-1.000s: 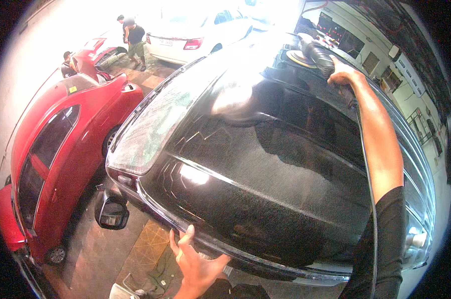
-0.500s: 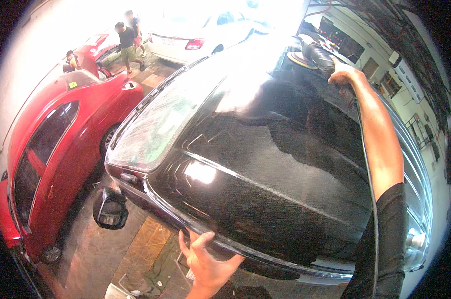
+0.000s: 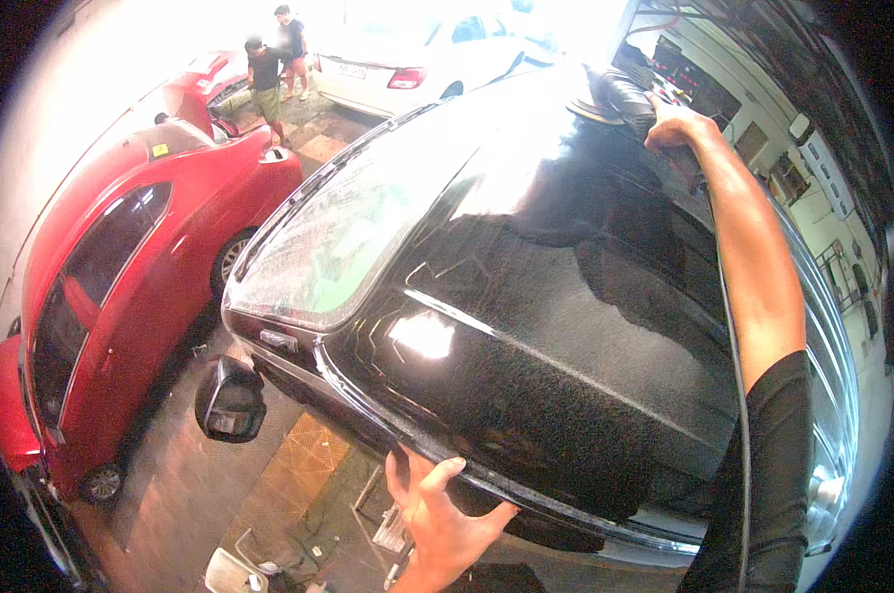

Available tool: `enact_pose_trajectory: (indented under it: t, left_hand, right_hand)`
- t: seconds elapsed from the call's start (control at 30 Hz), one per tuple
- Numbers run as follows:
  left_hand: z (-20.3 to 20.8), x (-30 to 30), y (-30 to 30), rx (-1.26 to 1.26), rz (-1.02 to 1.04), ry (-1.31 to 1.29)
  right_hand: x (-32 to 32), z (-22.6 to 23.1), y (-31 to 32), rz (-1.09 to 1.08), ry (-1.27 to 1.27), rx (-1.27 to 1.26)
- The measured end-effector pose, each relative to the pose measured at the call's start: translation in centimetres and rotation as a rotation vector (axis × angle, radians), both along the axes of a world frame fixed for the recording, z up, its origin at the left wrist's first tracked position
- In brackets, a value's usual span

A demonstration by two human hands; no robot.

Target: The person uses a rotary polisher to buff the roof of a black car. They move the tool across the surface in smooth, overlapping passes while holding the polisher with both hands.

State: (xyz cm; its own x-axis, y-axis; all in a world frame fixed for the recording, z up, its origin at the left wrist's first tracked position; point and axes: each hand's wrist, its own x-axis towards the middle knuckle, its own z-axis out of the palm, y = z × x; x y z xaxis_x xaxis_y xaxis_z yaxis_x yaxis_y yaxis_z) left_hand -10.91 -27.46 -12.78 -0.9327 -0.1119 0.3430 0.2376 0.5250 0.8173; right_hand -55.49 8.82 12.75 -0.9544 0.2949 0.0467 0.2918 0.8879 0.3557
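A black electric polisher point(image 3: 623, 97) with a round pad rests at the far end of a broad, glossy black car panel point(image 3: 565, 326). My right hand point(image 3: 679, 130) is closed around it, arm stretched out. From there a black cord point(image 3: 728, 296) runs back along my arm. My left hand point(image 3: 452, 509) leans on the near edge of the same panel, fingers spread over the trim and holding nothing. Hazy streaks cover the car's window glass point(image 3: 338, 247) to the left. The polisher's pad is partly hidden in glare.
A side mirror point(image 3: 231, 398) juts out left of my left hand. A red car point(image 3: 121, 267) is parked at the left, a white car point(image 3: 397, 69) behind. Two people point(image 3: 266, 84) stand between them. Below lies a white chair-like object point(image 3: 234, 571).
My view has shifted, so the cars sit farther right in the picture. The polisher has moved slightly with my right hand. My left hand stays on the panel edge. The people in back have moved.
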Motion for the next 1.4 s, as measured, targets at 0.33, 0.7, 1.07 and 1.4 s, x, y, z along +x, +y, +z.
enact_pose_trajectory:
  t: [0.33, 0.7, 1.07, 1.4]
  left_hand:
    - [0.1, -0.4, 0.2, 0.001, 0.024, 0.020]
    - [0.4, -0.1, 0.1, -0.036, 0.027, 0.055]
    - [0.1, -0.1, 0.4, -0.002, 0.027, 0.021]
    - [0.9, -0.2, 0.4, 0.015, 0.053, 0.020]
  right_hand:
    - [1.1, 0.2, -7.1, 0.035, -0.072, -0.027]
    - [1.9, 0.2, -11.8, 0.150, -0.125, -0.016]
    - [1.1, -0.1, -12.4, 0.156, -0.114, -0.020]
    - [-3.5, -0.4, -10.1, 0.034, -0.087, 0.105]
